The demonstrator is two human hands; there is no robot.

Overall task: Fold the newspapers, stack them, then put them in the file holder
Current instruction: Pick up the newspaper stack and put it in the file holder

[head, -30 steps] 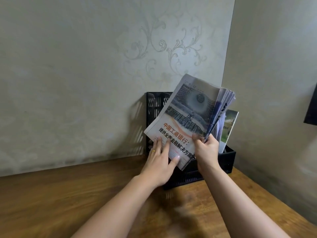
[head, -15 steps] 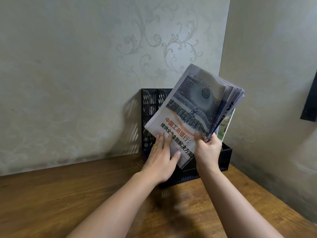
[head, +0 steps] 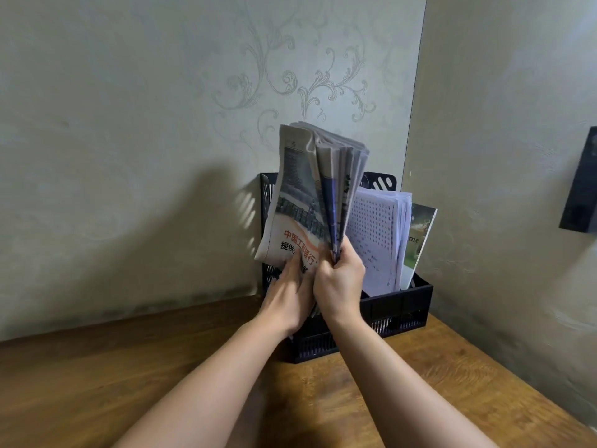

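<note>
We find the folded newspapers [head: 310, 202] stacked, upright over the file holder [head: 397, 305], apparently not yet seated. Right hand [head: 339, 279] pinches them; left hand [head: 287, 295] presses flat.

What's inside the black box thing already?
The file holder holds white printed pages and a green-covered booklet. The newspapers and hands cover its left part.

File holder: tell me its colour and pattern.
Black, with slotted, perforated walls; the head view shows the file holder best.
</note>
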